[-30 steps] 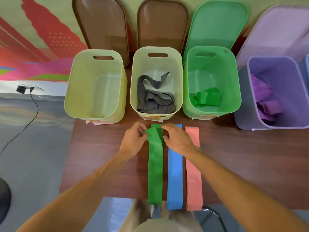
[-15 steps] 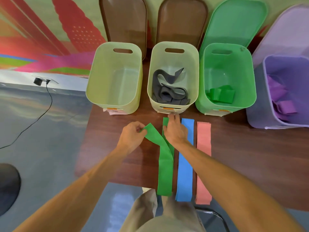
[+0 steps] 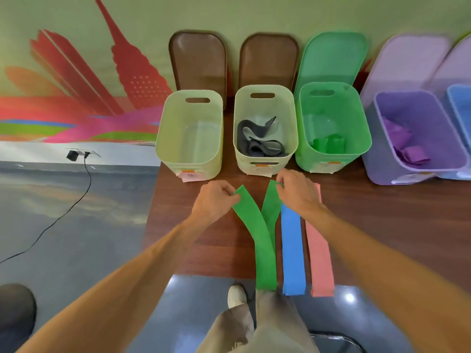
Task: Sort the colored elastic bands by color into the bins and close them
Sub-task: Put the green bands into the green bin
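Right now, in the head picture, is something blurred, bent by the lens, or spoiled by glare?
Head view: the wide lens tilts the purple bin outward; glare spots shine on the glossy floor; the forearms look smeared, while the green band between left hand and right hand is sharp.

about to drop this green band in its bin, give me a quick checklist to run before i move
1. Left hand pinches one far end of the green band: ok.
2. Right hand pinches the other far end: ok.
3. Green bin open, its lid leaning against the wall behind it: ok.
4. Only green bands visible inside that bin: ok.
5. Band lifted off the table: not ok, its near part lies flat and hangs over the front edge.
6. Blue band free of the right hand: cannot tell, the hand covers its far end.
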### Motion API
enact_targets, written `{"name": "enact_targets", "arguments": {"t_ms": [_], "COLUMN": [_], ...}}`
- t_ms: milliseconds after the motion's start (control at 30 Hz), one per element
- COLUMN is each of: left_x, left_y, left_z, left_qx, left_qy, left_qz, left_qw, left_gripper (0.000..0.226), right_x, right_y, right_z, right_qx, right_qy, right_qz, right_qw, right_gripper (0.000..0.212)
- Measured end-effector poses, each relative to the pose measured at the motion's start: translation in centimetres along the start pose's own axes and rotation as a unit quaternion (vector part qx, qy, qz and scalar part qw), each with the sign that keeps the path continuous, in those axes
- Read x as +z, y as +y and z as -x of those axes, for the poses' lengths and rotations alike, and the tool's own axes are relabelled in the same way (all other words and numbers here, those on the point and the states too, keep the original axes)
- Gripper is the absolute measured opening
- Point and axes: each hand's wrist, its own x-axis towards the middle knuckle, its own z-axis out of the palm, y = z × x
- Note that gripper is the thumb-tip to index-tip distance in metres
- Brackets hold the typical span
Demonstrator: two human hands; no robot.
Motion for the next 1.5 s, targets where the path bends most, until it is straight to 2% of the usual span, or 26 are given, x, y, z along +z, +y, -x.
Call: {"name": "enact_targets", "arguments": {"t_ms": [200, 400, 500, 633, 800, 900, 1133, 1267, 1500], "left_x": [-1.9, -3.7, -4.3, -5.0, -5.5, -5.6, -6.9, -5.5, -0.2], "left_y": [5.4, 11.2, 14.6, 19.4, 24.2, 26.6, 32.3, 33.6, 31.0], "left_z": [1.7, 3.9, 4.3, 3.8, 1.9, 1.2, -0.7, -2.2, -6.7], "left_qx": [0.11, 0.187, 0.219, 0.27, 0.304, 0.319, 0.347, 0.33, 0.245], "left_qy": [-0.019, -0.009, -0.02, 0.004, 0.023, 0.038, 0.065, 0.07, 0.058], "left_qz": [-0.022, -0.029, -0.014, -0.008, -0.043, -0.053, -0.015, -0.02, -0.077], "left_qw": [0.993, 0.982, 0.975, 0.963, 0.951, 0.946, 0.935, 0.941, 0.965], "left_gripper": [0.01, 0.019, 0.016, 0.01, 0.011, 0.005, 0.007, 0.008, 0.013], "right_x": [-7.9, -15.5, -19.3, -23.8, -26.3, -27.4, -32.8, -33.0, -26.3], "right_y": [-0.7, -1.6, -1.4, 0.0, 2.8, 4.0, 4.6, 6.0, 10.9], "right_z": [3.8, 8.4, 9.4, 8.3, 5.9, 4.9, 1.9, -0.4, -5.1], "right_qx": [-0.036, 0.003, 0.024, 0.059, 0.08, 0.076, 0.017, 0.001, 0.009], "right_qy": [-0.014, 0.015, 0.056, 0.16, 0.217, 0.246, 0.329, 0.316, 0.174], "right_qz": [0.074, 0.071, 0.049, -0.009, -0.073, -0.115, -0.18, -0.175, -0.194], "right_qw": [0.997, 0.997, 0.997, 0.985, 0.97, 0.96, 0.927, 0.932, 0.966], "right_gripper": [0.014, 0.018, 0.015, 0.007, 0.014, 0.008, 0.005, 0.002, 0.007]}}
